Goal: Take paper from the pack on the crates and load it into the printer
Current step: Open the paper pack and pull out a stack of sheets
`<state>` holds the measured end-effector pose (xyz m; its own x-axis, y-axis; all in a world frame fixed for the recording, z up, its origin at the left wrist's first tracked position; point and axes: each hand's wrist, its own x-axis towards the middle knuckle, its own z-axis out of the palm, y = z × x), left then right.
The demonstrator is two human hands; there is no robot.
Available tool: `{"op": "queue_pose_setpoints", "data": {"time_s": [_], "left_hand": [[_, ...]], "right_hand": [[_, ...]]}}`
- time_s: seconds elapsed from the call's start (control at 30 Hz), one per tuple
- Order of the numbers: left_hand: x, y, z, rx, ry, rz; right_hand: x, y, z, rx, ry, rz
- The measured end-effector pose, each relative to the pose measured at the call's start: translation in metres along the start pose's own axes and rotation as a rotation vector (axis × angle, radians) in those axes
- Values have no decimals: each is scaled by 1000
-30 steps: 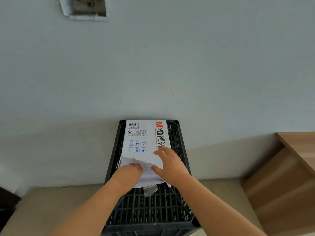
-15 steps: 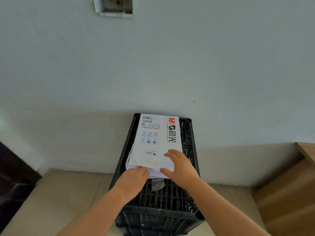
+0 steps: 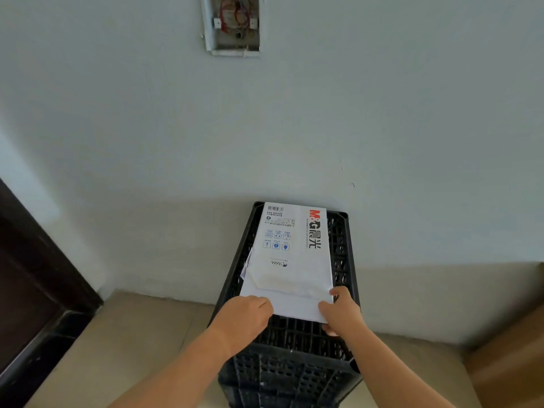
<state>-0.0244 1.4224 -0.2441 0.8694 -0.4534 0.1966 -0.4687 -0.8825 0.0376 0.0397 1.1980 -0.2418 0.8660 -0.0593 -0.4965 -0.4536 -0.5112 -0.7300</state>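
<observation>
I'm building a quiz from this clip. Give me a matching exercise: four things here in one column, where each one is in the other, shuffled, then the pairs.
1. paper pack
2. black crate
3. left hand
4. right hand

A. at the sheets' near right corner
B. against the wall, on the floor
C. on top of the crate
D. at the sheets' near left edge

Pairs: 1-C, 2-B, 3-D, 4-A
</observation>
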Motion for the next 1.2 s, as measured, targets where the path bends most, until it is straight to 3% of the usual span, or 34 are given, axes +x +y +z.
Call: {"op": "queue_pose_setpoints", "data": {"time_s": [0.13,0.23,0.33,0.5,0.67,0.8,1.2], "left_hand": [[-4,-12,-7,-286,-35,-266],[-1,-17,-14,-478,-15,-589],[5,-17,-17,-752,-104,-865],[3,-24,-13,-1166,-77,-1101],[3,-32,-13,-1444,-106,-1187],[5,-34,-15,-1470,-146,-1175],[-43,-1,-28,-1544,-200,-1084]], "right_hand": [[-4,-1,2,192,0,43],[-11,-3,4,341,-27,116],[-19,-2,5,403,-39,134],[-28,3,2,428,-66,141],[-17,5,2,413,-52,141],[-11,5,6,261,-28,94],[-69,38,8,409,12,79]]}}
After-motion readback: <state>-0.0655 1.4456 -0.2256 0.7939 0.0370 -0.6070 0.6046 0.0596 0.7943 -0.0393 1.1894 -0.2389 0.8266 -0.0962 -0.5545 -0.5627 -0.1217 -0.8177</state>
